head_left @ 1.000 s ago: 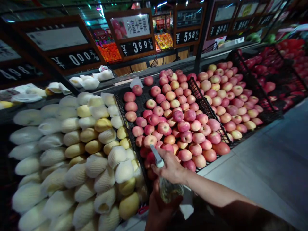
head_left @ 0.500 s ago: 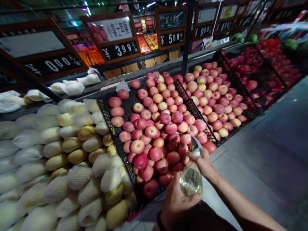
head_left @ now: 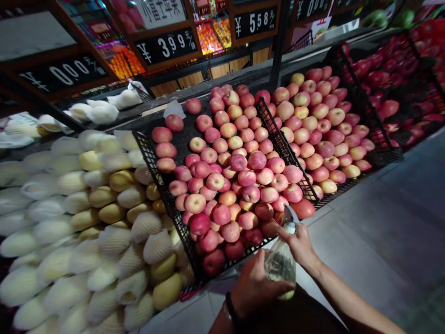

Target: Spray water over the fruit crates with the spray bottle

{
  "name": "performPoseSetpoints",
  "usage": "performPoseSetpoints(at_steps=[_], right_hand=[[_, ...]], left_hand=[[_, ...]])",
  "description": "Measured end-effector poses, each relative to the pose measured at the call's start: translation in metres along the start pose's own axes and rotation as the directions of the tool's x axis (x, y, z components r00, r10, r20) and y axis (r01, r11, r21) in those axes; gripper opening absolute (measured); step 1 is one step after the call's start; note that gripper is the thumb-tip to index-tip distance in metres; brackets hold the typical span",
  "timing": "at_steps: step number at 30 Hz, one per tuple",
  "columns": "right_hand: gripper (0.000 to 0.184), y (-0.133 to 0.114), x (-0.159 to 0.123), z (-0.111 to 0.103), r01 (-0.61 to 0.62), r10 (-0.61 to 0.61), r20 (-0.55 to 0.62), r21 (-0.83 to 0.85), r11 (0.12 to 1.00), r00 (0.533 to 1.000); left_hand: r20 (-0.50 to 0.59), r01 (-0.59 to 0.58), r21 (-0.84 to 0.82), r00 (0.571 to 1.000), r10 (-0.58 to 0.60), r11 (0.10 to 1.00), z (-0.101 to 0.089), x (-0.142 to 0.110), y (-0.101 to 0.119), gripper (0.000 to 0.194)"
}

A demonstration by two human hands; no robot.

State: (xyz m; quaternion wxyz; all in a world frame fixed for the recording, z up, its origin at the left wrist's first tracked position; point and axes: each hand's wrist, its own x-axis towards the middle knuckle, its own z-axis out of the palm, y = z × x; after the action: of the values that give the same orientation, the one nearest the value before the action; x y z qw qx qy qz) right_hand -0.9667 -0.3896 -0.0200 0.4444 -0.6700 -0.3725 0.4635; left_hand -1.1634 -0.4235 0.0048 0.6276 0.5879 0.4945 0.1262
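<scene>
Right hand [head_left: 298, 244] clasps the neck of a clear spray bottle [head_left: 280, 265], fingers around the head, nozzle [head_left: 288, 215] angled up toward the pink-red apples [head_left: 248, 220]. Left hand [head_left: 259, 288] is closed around the bottle's lower body, wristband [head_left: 229, 307] showing. Bottle sits between both hands, just off the near lip of the black wire crate [head_left: 150, 160]. Foam-netted pears [head_left: 142, 226] lie beyond the crate, left of the hands. Grey tile floor [head_left: 365, 246] opens right of right hand.

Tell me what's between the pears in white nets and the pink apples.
In the head view, a black wire crate wall stands between the pears in white nets and the pink apples.
</scene>
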Motion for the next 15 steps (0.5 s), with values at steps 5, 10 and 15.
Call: performPoseSetpoints(at_steps=[5,10,15], right_hand=[[0.032,-0.026,-0.008,0.056,0.243,-0.221,0.233,-0.071,0.967,0.947],[0.018,-0.050,-0.021,0.112,0.383,-0.235,0.540,-0.180,0.906,0.808],[0.024,-0.062,-0.040,0.163,0.451,-0.164,0.712,-0.234,0.862,0.683]], left_hand=[[-0.063,-0.025,-0.144,0.998,0.016,0.989,-0.018,-0.023,-0.020,0.069],[-0.173,-0.041,-0.362,0.985,-0.024,0.931,-0.026,-0.057,-0.049,0.074],[-0.307,0.049,-0.424,0.932,-0.194,0.905,-0.025,-0.092,-0.088,0.074]])
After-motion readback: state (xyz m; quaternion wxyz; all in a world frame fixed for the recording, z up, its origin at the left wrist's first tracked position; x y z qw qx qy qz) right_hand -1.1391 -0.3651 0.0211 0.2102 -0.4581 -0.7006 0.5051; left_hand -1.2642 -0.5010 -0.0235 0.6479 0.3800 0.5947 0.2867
